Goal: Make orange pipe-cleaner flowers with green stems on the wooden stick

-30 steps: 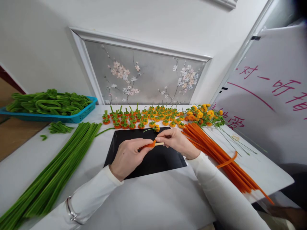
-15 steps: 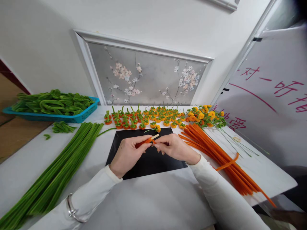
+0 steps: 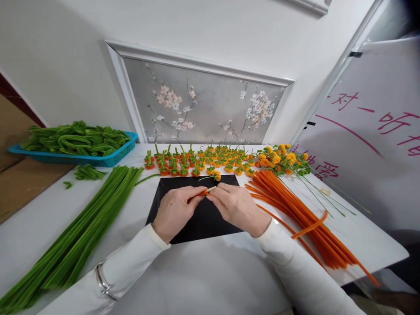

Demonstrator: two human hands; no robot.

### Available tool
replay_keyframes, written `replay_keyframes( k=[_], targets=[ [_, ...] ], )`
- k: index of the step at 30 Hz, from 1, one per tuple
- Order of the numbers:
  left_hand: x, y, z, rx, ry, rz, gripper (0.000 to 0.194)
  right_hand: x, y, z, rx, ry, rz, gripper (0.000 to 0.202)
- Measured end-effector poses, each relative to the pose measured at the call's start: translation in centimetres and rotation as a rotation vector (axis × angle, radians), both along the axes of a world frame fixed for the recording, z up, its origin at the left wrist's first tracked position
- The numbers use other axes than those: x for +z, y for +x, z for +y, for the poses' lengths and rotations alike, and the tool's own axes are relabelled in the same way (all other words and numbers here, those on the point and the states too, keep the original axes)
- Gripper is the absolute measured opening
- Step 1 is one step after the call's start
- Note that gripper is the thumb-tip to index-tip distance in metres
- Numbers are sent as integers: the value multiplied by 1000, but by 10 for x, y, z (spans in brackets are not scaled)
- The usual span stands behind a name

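Over the black mat (image 3: 210, 223), my left hand (image 3: 177, 210) pinches a thin pale stick (image 3: 211, 189) wrapped in orange fuzzy stem (image 3: 201, 194). My right hand (image 3: 238, 205) meets it at the stick's end, its fingers closed on the orange stem; the exact grip is partly hidden by the fingers. Just beyond the fingertips lies a small yellow-orange flower (image 3: 217, 176) with a green stem, at the mat's far edge. Rows of small orange and yellow flower heads (image 3: 210, 170) with green tops stand behind the mat.
Long green fuzzy stems (image 3: 85, 227) lie at the left, orange ones (image 3: 302, 214) at the right. A blue basket (image 3: 114, 160) of green looped pieces stands at the back left. Stemmed flowers (image 3: 278, 157) lie at the back right, near a framed panel (image 3: 210, 105).
My right hand has turned and closed in over the stick's end. A loose orange strand now shows beside my right forearm. The view has shifted slightly.
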State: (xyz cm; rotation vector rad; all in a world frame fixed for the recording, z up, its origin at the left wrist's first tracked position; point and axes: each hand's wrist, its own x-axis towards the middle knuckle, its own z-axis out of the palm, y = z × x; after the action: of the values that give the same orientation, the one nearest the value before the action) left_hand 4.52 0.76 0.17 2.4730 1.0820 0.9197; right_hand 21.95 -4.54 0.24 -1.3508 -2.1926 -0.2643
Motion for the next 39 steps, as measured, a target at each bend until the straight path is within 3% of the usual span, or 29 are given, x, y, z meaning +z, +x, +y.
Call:
replay_keyframes(
  k=[8,14,17,19,22,31,33,36,39],
  targets=[
    [1,3,-8,-9,91,137,19,-6,5,11,136,45,318,20],
    [-2,5,-10,-54,118,61,18,-7,6,15,115,-79,569,19],
    [-3,6,-10,-66,126,18,20,-6,6,14,82,-259,641,24],
    [-3,7,-11,-59,65,22,19,-6,7,13,78,-340,665,26],
    [-2,8,-12,-85,-118,-2,21,-6,7,13,81,-304,646,24],
    [-1,1,5,-367,-616,18,27,-9,3,14,215,-284,563,19],
    [0,1,4,-377,-568,28,26,-9,3,13,191,-291,558,20],
    [2,2,-1,-320,-280,37,25,-8,5,13,117,-359,608,27],
    [1,4,-5,-255,-14,73,23,-8,9,15,132,-647,827,33]
  ],
)
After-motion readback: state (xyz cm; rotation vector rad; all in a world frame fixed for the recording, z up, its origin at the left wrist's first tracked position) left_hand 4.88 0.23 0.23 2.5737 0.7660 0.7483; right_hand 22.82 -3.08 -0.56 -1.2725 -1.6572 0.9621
